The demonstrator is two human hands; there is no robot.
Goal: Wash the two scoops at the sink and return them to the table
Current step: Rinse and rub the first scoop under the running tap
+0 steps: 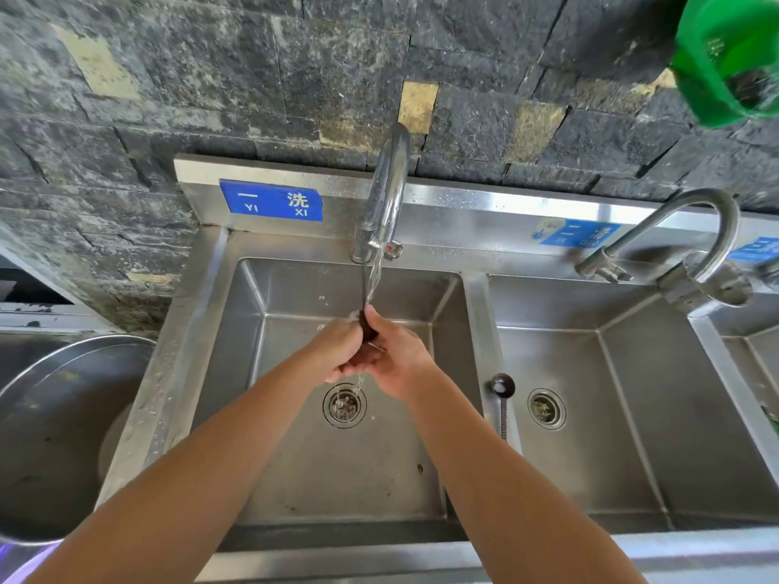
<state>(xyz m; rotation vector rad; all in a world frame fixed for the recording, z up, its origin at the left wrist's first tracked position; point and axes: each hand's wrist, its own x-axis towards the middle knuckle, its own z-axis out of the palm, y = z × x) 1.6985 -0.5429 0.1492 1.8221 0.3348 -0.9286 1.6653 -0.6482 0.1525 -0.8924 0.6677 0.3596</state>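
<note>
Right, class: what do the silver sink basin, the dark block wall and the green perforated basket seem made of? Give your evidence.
Silver sink basin: likely stainless steel, brushed, with soft reflections and pressed creases. Dark block wall: apparently rough stone, speckled and uneven. Green perforated basket: probably plastic, glossy, uniformly coloured.

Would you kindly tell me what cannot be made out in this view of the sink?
- Head view: the scoop is mostly covered by the left hand and right hand, so its cleanliness cannot be judged.
- Head view: the green container is cut off by the top right corner; its contents are blurred.
- Head view: the middle label is too blurred to read.
</note>
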